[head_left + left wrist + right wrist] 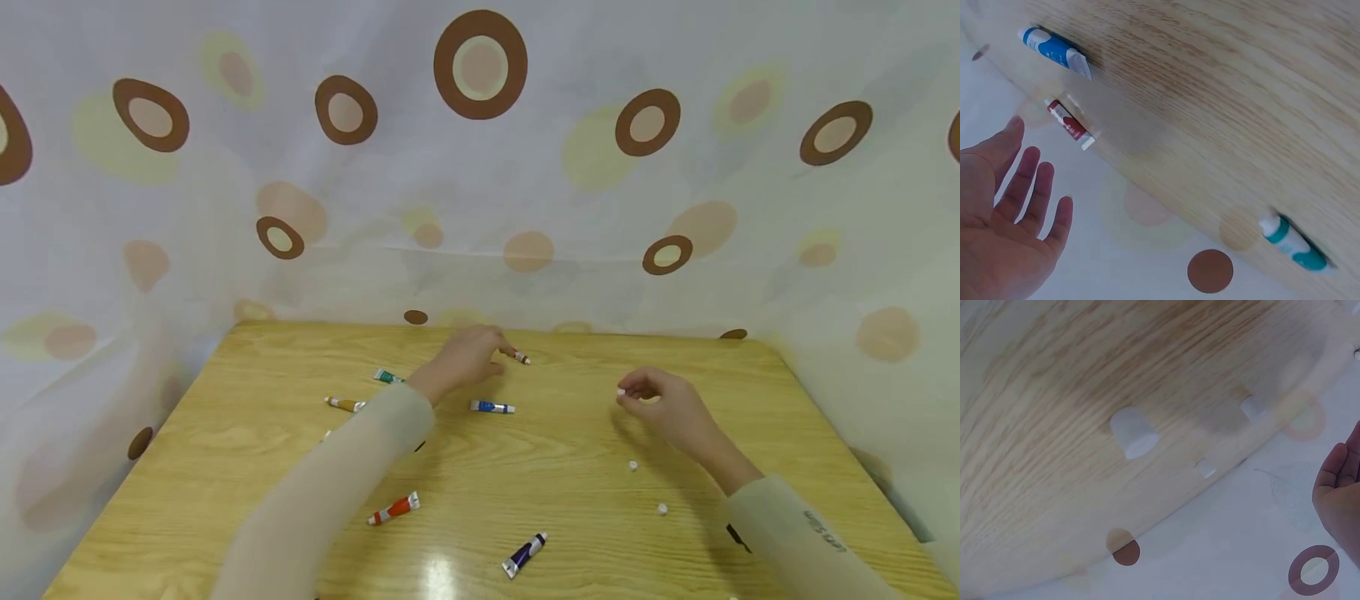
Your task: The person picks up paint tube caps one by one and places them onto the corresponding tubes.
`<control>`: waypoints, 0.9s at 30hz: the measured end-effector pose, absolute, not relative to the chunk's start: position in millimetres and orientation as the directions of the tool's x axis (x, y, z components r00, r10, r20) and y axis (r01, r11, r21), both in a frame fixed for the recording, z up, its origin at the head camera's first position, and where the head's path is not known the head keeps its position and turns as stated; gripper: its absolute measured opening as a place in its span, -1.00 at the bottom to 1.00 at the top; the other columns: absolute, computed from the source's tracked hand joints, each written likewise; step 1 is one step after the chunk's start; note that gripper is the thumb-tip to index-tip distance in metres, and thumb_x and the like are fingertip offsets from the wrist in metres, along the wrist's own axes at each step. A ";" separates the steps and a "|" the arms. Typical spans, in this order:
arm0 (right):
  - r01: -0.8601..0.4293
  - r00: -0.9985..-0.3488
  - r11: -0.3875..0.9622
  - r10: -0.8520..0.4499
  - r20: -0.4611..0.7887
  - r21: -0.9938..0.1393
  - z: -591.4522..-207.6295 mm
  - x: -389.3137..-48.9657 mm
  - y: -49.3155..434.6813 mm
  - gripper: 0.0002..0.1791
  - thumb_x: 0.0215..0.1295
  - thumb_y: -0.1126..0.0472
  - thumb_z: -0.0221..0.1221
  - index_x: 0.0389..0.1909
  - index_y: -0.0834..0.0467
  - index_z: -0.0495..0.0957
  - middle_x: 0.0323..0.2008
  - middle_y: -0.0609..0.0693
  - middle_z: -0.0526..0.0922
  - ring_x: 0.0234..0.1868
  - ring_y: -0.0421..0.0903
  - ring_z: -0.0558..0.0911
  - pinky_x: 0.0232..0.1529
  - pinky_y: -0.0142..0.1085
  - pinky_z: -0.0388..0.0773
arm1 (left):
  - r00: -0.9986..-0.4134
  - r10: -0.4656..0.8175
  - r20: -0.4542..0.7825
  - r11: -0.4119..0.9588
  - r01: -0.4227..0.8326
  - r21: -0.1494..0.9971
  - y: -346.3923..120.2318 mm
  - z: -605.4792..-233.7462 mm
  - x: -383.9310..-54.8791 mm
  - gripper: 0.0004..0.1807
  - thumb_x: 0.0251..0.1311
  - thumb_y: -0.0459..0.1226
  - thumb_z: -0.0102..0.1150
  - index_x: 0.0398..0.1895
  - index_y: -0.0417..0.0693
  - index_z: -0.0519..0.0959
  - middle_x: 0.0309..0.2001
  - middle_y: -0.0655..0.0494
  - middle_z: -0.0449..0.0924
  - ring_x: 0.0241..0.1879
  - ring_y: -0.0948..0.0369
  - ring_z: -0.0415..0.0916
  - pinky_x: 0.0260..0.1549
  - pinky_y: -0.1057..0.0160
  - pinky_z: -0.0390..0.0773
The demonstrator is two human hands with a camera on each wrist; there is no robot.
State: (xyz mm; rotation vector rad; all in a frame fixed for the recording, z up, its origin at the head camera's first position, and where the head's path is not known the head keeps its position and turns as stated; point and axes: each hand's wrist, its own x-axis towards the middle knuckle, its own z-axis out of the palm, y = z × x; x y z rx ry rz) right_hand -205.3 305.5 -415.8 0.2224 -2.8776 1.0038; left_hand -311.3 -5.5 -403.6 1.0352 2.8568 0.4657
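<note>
My left hand (468,354) reaches to the far part of the table, its fingertips at a small dark red paint tube (522,357). The left wrist view shows that hand (1019,206) with loosely spread fingers, and the dark red tube (1070,123) lies just beyond them. Between thumb and fingertips, my right hand (667,404) pinches a small white cap (621,392) above the table. Only part of the right hand (1341,494) enters the right wrist view, at its edge. A blue paint tube (492,407) lies between the two hands.
Around the left arm lie green (387,377), ochre (345,404) and red (393,508) paint tubes, and a purple one (525,556) is near the front. White caps (633,466) stand below the right hand. A patterned curtain (480,183) hangs behind the wooden table (570,467).
</note>
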 end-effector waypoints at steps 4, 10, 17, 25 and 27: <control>-0.168 -0.985 0.777 -0.101 0.142 -0.607 -413.4 -202.2 309.1 -0.82 0.44 0.16 0.28 -0.05 0.15 0.67 -0.15 0.05 0.77 -0.04 0.05 0.69 -0.13 -0.22 0.59 | -0.751 0.657 0.063 0.710 0.645 0.283 4.4 -405.5 -317.3 -0.65 0.35 -0.24 0.34 0.17 -0.05 0.68 0.15 0.05 0.66 0.20 0.05 0.60 0.25 0.06 0.58; -0.186 -0.982 0.767 -0.118 0.149 -0.614 -411.7 -197.7 306.3 -0.80 0.46 0.17 0.26 -0.02 0.16 0.70 -0.11 0.05 0.78 -0.03 0.03 0.66 -0.10 -0.24 0.61 | -0.757 0.650 0.059 0.723 0.640 0.260 12.7 -405.9 -319.9 -0.63 0.36 -0.24 0.33 0.20 -0.03 0.67 0.25 0.06 0.63 0.28 0.04 0.55 0.30 0.02 0.55; -0.189 -0.982 0.752 -0.126 0.143 -0.631 -410.7 -195.7 303.2 -0.75 0.47 0.13 0.25 0.04 0.13 0.72 -0.04 0.06 0.78 -0.02 -0.01 0.65 -0.15 -0.30 0.61 | -0.760 0.649 0.034 0.724 0.631 0.280 17.7 -407.0 -323.7 -0.62 0.41 -0.25 0.27 0.25 -0.05 0.64 0.33 0.06 0.59 0.33 0.01 0.51 0.36 0.00 0.50; -0.197 -0.980 0.723 -0.142 0.137 -0.662 -411.4 -190.7 300.6 -0.75 0.46 0.16 0.26 0.06 0.13 0.72 -0.03 0.07 0.78 -0.12 -0.31 0.62 -0.23 -0.38 0.62 | -0.742 0.670 -0.016 0.709 0.634 0.308 19.4 -414.0 -328.8 -0.62 0.45 -0.29 0.20 0.29 -0.05 0.61 0.33 0.04 0.58 0.37 0.02 0.48 0.41 0.05 0.47; -0.201 -0.979 0.721 -0.144 0.142 -0.663 -411.7 -189.7 300.6 -0.75 0.46 0.15 0.26 0.05 0.13 0.72 -0.04 0.07 0.78 -0.13 -0.32 0.62 -0.23 -0.38 0.62 | -0.739 0.673 -0.010 0.703 0.635 0.320 18.8 -414.6 -328.9 -0.63 0.44 -0.32 0.20 0.27 -0.08 0.63 0.31 0.01 0.60 0.35 0.00 0.49 0.41 0.04 0.46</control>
